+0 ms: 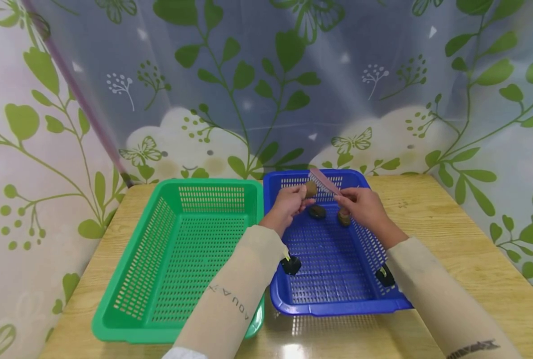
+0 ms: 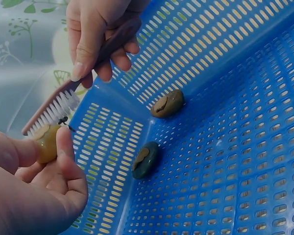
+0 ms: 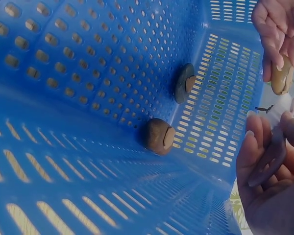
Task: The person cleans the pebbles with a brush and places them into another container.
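Note:
Above the far end of the blue basket (image 1: 320,309), my left hand (image 1: 288,204) pinches a yellowish-brown stone (image 2: 48,151) between thumb and fingers. A tan patch shows on the stone's surface. My right hand (image 1: 366,205) grips the handle of a pink brush (image 1: 325,180); its white bristles (image 2: 54,110) face the stone and appear to touch it. A small dark scrap (image 3: 263,108) is by the bristles. Down in the basket lie a dark greenish stone (image 2: 146,160) and a brown stone (image 3: 159,136), each with a tan patch.
A green basket (image 1: 133,335) stands left of the blue one on the wooden table (image 1: 454,249). Black wrist mounts (image 1: 290,265) are near both sleeves. Behind the table hangs a leaf-patterned curtain (image 1: 248,99).

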A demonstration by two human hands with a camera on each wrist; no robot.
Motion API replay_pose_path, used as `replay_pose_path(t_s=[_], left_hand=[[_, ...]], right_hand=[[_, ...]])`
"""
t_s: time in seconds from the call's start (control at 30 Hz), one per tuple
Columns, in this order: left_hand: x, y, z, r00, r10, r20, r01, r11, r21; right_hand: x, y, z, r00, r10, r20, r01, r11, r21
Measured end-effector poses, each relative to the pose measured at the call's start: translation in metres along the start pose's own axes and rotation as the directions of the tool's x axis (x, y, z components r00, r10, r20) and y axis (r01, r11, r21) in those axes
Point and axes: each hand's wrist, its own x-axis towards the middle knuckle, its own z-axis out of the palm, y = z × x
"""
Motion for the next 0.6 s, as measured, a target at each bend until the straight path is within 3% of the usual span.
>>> replay_pose_path(t_s=[0.17, 0.33, 0.6], left_hand=[[-0.0008, 0.0029, 0.0004, 0.999, -0.016, 0.033, 0.019, 0.994, -0.105], [-0.0002, 0.0045, 0.0013, 0.997, -0.037, 0.06, 0.049, 0.977, -0.208], [0.0013, 0.0026, 0.0019, 0.997, -0.016, 0.074, 0.033, 0.972, -0.232]], right_hand=[[0.0012, 0.0002, 0.0007, 1.0, -0.014, 0.011, 0.014, 1.0, -0.001], [0.0023, 0.0021, 0.0021, 0.997, -0.077, 0.013, 0.077, 0.996, 0.036], [0.0009, 0.0014, 0.0023, 0.993, -0.111, 0.051, 0.107, 0.992, 0.065]])
